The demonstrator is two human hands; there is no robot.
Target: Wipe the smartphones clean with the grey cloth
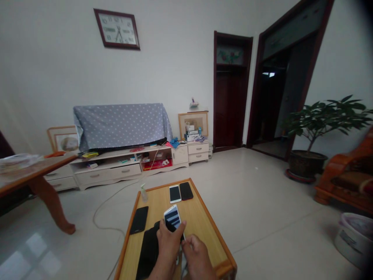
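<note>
A white smartphone [172, 216] is tilted up above the small wooden table [159, 212], its screen showing striped reflections. My left hand [168, 242] grips it between thumb and fingers. At the phone's lower right edge my right hand [198, 254] is closed, with thumb and forefinger pinched. Something pale, perhaps a cloth, shows between the hands; whether the right fingers hold it is hidden. Under my left hand lies a flat black thing [147, 252]. A black phone [140, 219] rests at left, and a white-framed phone [175, 194] lies beside a dark red-edged phone [186, 191] at the far end.
A clear pump bottle [143, 193] stands at the table's far left corner. Along the wall runs a white TV cabinet [110, 175] with a cloth-covered TV [122, 124]. A cable [97, 210] crosses the floor. To the right are a potted plant [309, 159] and a white bucket [354, 239].
</note>
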